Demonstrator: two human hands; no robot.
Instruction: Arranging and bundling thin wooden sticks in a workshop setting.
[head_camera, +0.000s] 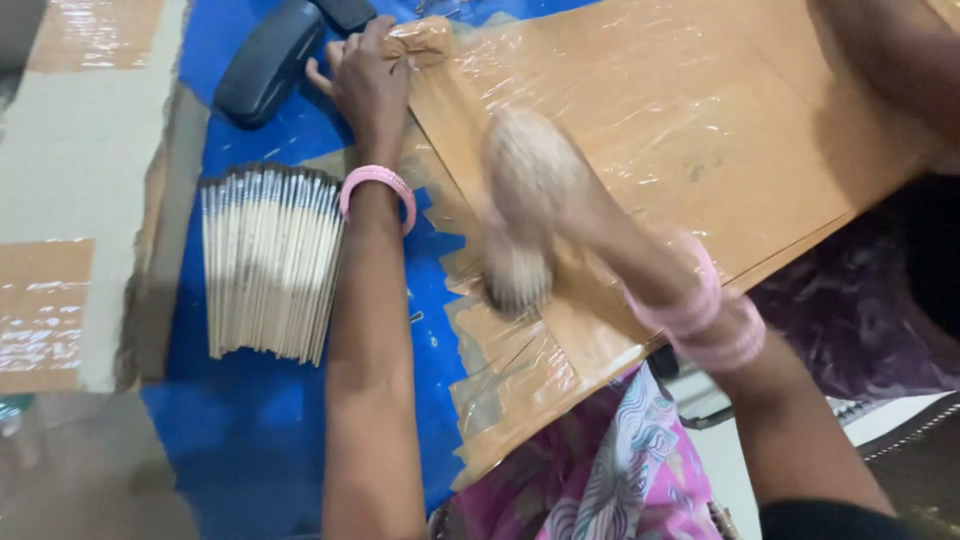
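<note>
My left hand (368, 78) rests on the far left corner of a brown board (680, 130) wrapped in clear plastic film, fingers curled over its edge. My right hand (525, 205) is blurred by motion and lies flat, palm down, on the board's near left part, dusted with a pale powder. Whether it holds anything I cannot tell. Both wrists wear pink bangles. A fanned row of thin pale sticks (268, 262) lies on the blue sheet (250, 430) just left of my left forearm.
A black oblong case (265, 60) lies at the top left on the blue sheet. Brown taped cardboard (40, 310) covers the floor at the left. My patterned pink clothing (610, 470) is under the board's near edge.
</note>
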